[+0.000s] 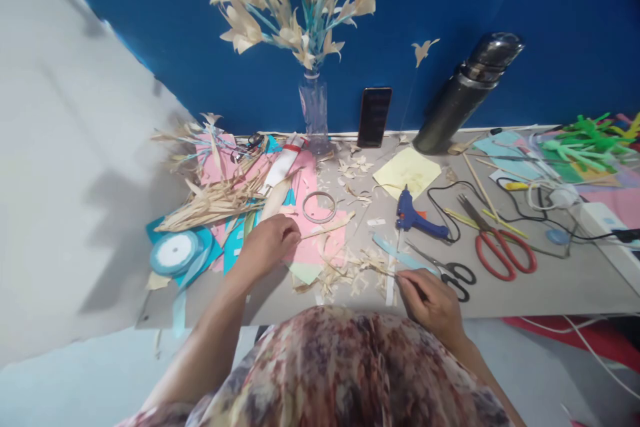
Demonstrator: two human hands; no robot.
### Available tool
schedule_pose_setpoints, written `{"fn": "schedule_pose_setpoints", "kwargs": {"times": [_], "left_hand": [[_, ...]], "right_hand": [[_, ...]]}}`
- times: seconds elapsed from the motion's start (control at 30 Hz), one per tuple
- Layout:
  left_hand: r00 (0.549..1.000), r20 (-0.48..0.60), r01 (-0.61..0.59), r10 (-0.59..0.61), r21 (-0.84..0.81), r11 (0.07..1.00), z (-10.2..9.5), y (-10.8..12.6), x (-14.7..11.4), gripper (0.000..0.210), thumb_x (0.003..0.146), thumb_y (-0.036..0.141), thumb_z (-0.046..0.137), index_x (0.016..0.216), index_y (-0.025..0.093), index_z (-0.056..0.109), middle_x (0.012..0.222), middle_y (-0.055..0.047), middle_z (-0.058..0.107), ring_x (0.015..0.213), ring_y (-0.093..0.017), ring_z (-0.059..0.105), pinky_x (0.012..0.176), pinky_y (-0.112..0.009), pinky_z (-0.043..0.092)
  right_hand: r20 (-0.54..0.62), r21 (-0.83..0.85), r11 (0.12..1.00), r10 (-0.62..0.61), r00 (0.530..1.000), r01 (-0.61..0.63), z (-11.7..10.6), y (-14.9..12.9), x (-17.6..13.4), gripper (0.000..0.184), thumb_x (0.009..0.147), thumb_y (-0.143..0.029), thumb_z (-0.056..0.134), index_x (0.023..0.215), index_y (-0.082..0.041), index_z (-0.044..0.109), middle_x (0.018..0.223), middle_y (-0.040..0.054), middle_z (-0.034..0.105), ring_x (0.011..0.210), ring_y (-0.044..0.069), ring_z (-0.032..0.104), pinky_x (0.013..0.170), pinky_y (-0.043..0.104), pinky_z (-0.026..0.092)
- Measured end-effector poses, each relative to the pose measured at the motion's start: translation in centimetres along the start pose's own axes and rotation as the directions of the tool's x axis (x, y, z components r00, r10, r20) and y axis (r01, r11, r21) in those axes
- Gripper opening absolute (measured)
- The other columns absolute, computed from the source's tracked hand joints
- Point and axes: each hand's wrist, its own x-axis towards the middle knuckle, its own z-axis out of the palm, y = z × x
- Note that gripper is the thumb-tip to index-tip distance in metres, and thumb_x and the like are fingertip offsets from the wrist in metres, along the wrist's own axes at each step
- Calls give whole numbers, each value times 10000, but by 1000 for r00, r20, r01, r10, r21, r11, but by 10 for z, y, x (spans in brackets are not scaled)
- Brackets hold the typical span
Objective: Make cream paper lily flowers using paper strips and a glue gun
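Note:
My left hand (270, 243) is pinched on one end of a pale dried husk strip (330, 225), which points right over pink paper (315, 250). My right hand (433, 300) is closed on a thin, dark-tipped piece (383, 271) that reaches left over the husk scraps (345, 273); its kind is unclear. A roll of tape (319, 207) lies just beyond the left hand. Black-handled scissors (453, 275) are close by the right hand, beside a light blue ribbon piece (400, 252). Farther off sits a blue glue gun (415, 217).
A bottle (314, 110) holding husk flowers, a phone (375, 117) and a dark flask (467, 97) stand along the blue wall. Red-handled scissors (505, 253) and cords lie right. At left are a husk bundle (220, 203) and a ribbon spool (175, 252).

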Motion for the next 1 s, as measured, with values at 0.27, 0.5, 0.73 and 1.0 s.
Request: {"fn": "schedule_pose_setpoints", "kwargs": {"times": [0.27, 0.5, 0.73, 1.0], "left_hand": [[999, 24, -36, 34, 58, 998, 16, 2, -3, 150, 901, 207, 532, 871, 194, 679, 939, -67, 621, 867, -220, 616, 712, -322, 413], [982, -171, -80, 77, -13, 997, 20, 2, -8, 226, 936, 256, 553, 1113, 182, 672, 998, -70, 639, 859, -212, 625, 747, -329, 459], [942, 11, -333, 335, -83, 939, 38, 25, -26, 238, 955, 163, 511, 1081, 214, 707, 929, -54, 616, 815, -181, 621, 722, -280, 462], [969, -122, -229, 215, -124, 965, 40, 26, -23, 213, 949, 187, 522, 1108, 197, 664, 917, -44, 630, 818, -185, 605, 745, -298, 446]], "right_hand": [[1, 11, 1000, 2, 1000, -2, -1, 0, 2, 85, 964, -169, 627, 975, -197, 706, 837, 46, 758, 734, 181, 713, 690, 286, 530], [-37, 25, 1000, 13, 999, -12, -3, -5, 5, 93, 953, -143, 627, 941, -187, 707, 817, 45, 753, 712, 169, 710, 684, 276, 531], [-35, 18, 999, 27, 999, -26, -3, -5, 5, 101, 955, -161, 623, 936, -197, 716, 821, 49, 760, 715, 179, 717, 677, 282, 540], [-84, -3, 1000, 14, 996, -14, -4, -6, 6, 120, 956, -172, 619, 906, -200, 724, 810, 54, 771, 718, 185, 726, 686, 288, 555]]}}
